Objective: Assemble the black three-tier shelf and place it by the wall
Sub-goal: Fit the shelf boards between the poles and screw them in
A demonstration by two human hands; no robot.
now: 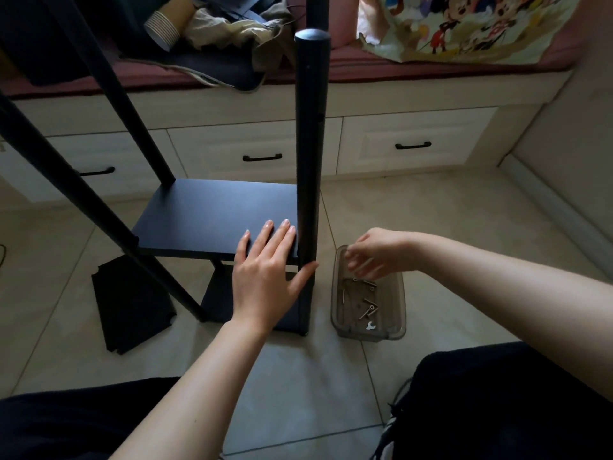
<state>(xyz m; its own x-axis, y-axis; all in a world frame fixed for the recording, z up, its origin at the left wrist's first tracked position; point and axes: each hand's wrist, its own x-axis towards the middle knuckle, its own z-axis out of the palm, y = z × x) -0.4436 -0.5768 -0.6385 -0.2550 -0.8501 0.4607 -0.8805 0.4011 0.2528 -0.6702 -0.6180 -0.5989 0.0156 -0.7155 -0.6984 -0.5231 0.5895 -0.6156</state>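
The partly built black shelf stands on the tiled floor, with round posts and a middle board (215, 217) above a lower board (225, 300). My left hand (265, 273) lies flat on the middle board's near right corner, its thumb against the near right post (310, 154). A third loose black board (132, 303) lies on the floor to the left. My right hand (374, 254) hovers over the far end of a clear plastic tray (399, 313) of screws (363, 300), fingers curled downward; whether it holds a screw is hidden.
A cream window seat with drawers (262, 154) runs behind the shelf, topped with a dark red cushion, paper cups (164, 28), a cloth bag and a cartoon-print bag (464, 24). A small wrench (371, 325) lies in the tray. My dark-clothed knees fill the bottom corners.
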